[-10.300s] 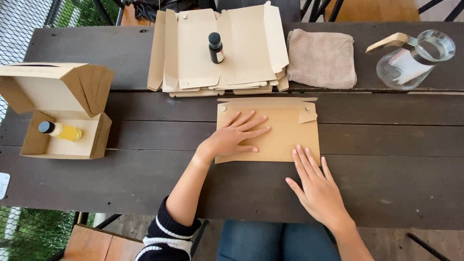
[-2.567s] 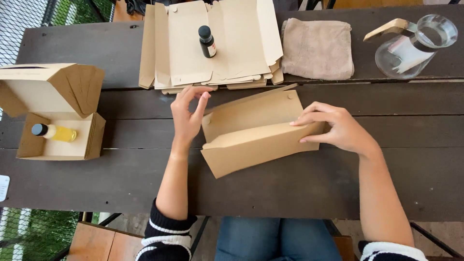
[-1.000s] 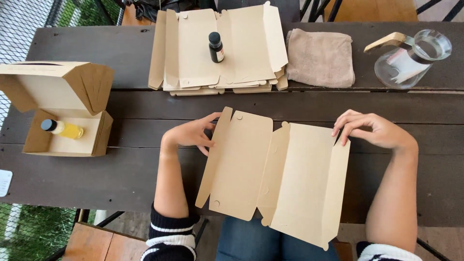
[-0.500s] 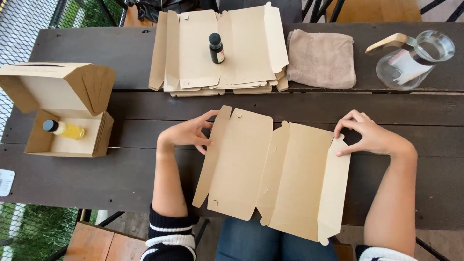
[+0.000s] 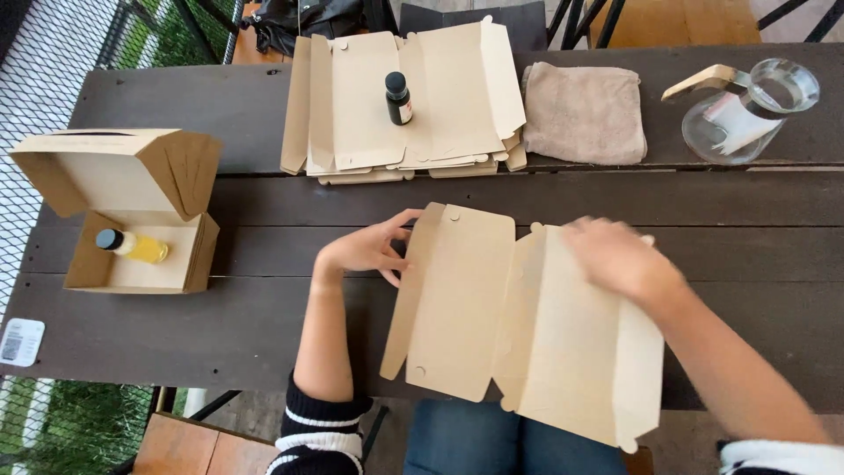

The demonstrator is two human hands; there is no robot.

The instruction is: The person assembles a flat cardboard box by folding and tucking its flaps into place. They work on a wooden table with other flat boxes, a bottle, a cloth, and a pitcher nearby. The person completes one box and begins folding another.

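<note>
A: Two hands on unfolded carton blank (image 5: 519, 325), frame centre, overhanging near table edge (image 5: 176, 352).
B: Left hand (image 5: 365, 251) pinched left flap; right hand (image 5: 615, 257) blurred, flat on top, grip unclear. Best creased along scores.

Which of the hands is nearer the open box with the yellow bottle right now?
Left. The left hand grips the left edge of the unfolded cardboard sheet, apart from the open box further to its left. The right hand lies on the sheet's right half, farther off.
</note>
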